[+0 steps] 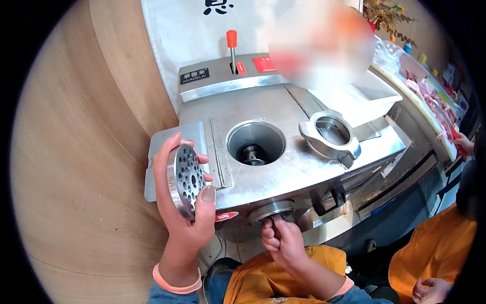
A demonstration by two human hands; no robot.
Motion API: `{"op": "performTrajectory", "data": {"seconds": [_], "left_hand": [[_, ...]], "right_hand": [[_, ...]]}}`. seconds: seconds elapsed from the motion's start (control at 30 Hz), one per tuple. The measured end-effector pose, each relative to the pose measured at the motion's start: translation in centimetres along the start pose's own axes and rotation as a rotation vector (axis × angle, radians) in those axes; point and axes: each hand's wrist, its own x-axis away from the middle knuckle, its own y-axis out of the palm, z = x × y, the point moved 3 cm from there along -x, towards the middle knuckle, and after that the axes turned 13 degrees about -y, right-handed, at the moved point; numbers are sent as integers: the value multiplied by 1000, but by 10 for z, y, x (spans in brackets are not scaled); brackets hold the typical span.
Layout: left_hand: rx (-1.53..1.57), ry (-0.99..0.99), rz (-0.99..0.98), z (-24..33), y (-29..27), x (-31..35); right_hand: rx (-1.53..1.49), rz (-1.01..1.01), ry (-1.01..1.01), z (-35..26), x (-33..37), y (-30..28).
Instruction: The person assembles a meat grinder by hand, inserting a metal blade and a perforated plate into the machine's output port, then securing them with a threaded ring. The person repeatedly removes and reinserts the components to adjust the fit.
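Plate [189, 178], just one, is tilted by the front left corner of the machine [248, 104], your left grip [183, 229] clasping its rim, likely sparing the holed face. Your right grip [286, 242], pressed together, works at one threaded mouth [271, 209]; anything pinched is hidden. One ring [316, 143] lies near the front edge, seemingly for easy reach.

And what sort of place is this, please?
Probably a butcher's shop or meat-preparation area: a steel machine resembling a meat grinder, a perforated metal plate in the left hand, and raw meat at right.
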Motion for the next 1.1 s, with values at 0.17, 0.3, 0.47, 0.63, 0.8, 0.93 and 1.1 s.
{"op": "performTrajectory", "data": {"seconds": [0.17, 0.3, 0.47, 0.63, 0.8, 0.93, 1.1], "left_hand": [[-13, -25, -26, 1, 0, -1], [-107, 20, -44, 0, -1, -2], [-107, -7, -17, -2, -4, 0], [-59, -2, -73, -3, -5, 0], [-94, 30, -70, -2, -5, 1], [-134, 21, -79, -1, -5, -1], [-197, 37, -92, 1, -4, -1]], "right_hand": [[430, 104, 18, -9, -1, 1], [1193, -58, -403, -27, -3, 13], [1644, -107, -650, -35, 1, 26], [1062, -22, -261, -27, -3, 10], [-330, 59, 177, 2, 1, 4], [-333, 83, 145, 4, 2, 8], [536, 200, -72, -11, 3, 9]]}}
